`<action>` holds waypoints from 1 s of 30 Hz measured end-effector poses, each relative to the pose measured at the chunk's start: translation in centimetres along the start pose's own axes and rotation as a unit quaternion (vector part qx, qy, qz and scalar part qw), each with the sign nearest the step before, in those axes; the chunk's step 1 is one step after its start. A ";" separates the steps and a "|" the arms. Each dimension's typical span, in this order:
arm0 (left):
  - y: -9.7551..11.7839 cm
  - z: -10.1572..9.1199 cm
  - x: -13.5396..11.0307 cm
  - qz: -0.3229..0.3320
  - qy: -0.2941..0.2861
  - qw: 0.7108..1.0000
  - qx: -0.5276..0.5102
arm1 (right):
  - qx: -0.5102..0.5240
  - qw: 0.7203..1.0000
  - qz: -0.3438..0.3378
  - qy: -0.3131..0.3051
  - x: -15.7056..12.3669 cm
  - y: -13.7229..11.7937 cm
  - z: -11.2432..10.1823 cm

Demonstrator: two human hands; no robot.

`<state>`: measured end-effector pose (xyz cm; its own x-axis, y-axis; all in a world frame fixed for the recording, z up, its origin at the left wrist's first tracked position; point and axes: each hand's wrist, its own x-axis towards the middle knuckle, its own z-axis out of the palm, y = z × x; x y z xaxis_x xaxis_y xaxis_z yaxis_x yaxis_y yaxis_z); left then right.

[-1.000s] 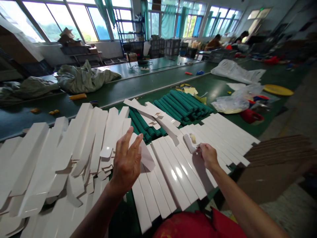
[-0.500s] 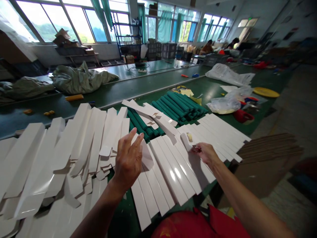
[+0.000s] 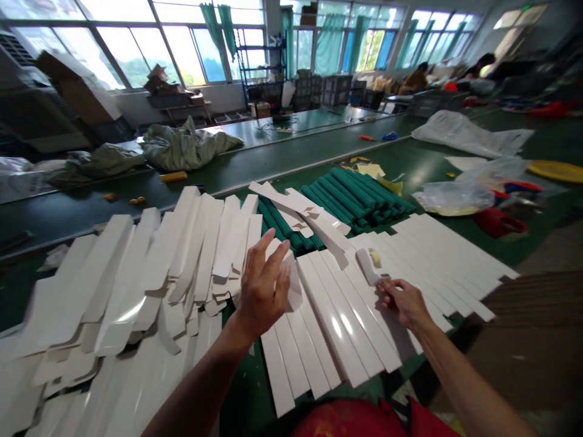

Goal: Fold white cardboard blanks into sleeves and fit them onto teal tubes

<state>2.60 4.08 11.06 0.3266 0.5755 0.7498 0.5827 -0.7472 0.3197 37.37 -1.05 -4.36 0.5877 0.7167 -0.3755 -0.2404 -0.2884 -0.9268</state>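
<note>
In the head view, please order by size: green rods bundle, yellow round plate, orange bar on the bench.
1. bundle of green rods
2. yellow round plate, cut by the frame edge
3. orange bar

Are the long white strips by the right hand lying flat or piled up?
Lying flat: the glossy white strips sit side by side on the green workbench, below the right hand.
</note>
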 end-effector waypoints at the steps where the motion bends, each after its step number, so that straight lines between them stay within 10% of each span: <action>1: -0.1 0.0 0.0 -0.013 0.000 1.000 -0.006 | -0.031 1.000 -0.002 0.002 0.5 0.1 -0.3; 7: -0.8 0.3 0.1 -0.028 0.027 0.999 -0.020 | -0.198 0.980 -0.004 -0.011 0.5 0.3 -0.2; 17: 1.6 1.8 0.3 -0.044 0.061 0.997 -0.013 | 0.020 0.911 -0.115 -0.396 -15.1 -14.3 14.2; 30: 2.0 2.2 -0.1 -0.031 0.080 0.996 -0.021 | 0.014 0.932 -0.011 -0.363 -15.7 -15.3 16.5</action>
<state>5.38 3.27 10.29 0.1669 0.5626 0.8097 0.5651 -0.7275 0.3890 19.04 2.60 15.79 -0.0830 0.9655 -0.2467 -0.2603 -0.2599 -0.9299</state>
